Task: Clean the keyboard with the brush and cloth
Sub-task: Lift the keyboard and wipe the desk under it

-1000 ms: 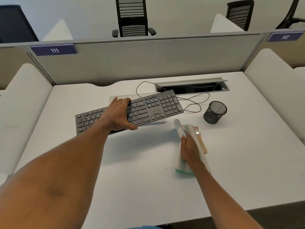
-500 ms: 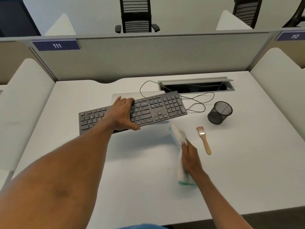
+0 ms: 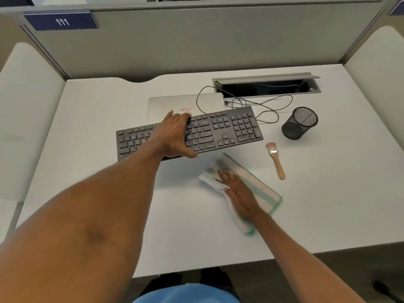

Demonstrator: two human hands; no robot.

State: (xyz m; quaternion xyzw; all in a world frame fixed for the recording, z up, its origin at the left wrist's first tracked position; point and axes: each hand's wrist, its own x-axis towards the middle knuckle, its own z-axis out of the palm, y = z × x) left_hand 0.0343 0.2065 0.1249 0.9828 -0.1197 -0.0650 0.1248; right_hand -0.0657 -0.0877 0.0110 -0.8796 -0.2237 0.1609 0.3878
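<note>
Your left hand [image 3: 175,136] is gripping the keyboard [image 3: 218,132], fingers clenched round it; your right hand [image 3: 238,193] is pressing the cloth [image 3: 262,189] near the keyboard, fingers straight.

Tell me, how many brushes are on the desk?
1. The wooden-handled brush lies on the white desk, right of the striped cloth and nearer than the mesh pen cup. The cup's inside is partly hidden, so another could be there.

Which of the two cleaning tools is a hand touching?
The striped cloth, lying under the flat right hand; the wooden brush lies apart, untouched.
</note>
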